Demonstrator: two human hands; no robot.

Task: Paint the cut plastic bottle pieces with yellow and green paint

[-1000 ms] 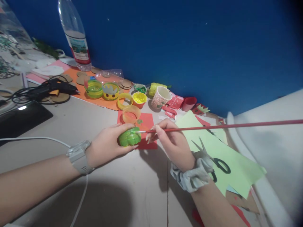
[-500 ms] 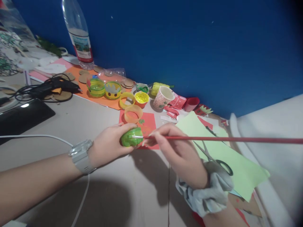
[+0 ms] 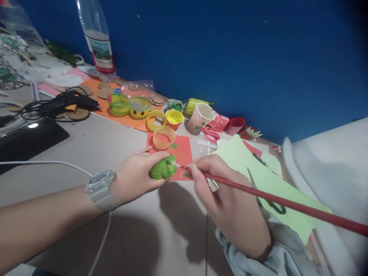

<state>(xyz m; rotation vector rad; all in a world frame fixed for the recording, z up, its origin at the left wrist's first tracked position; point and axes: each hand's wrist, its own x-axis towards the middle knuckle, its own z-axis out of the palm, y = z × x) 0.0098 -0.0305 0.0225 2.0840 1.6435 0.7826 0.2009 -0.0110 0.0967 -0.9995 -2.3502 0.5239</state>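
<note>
My left hand, with a grey watch on its wrist, grips a small green lumpy piece that looks painted; its exact kind I cannot make out. Pinched in my right hand is a paintbrush with a long red handle, its tip at the right side of the green piece. Under both lies a red sheet of paper bearing green smears. An orange-yellow ring rests on the sheet's far part. Beyond it stand a small cup of yellow paint and a cup of green paint.
Left are a black glue gun, a dark glossy object and a white cable. Behind stand a plastic bottle, decorated rings and a paper cup. Scissors lie on green paper at right, near a blue wall.
The brush handle has swung from nearly level to slanting down toward the right, and my right hand has turned and lowered. The brush tip has shifted to the green piece's right side.
</note>
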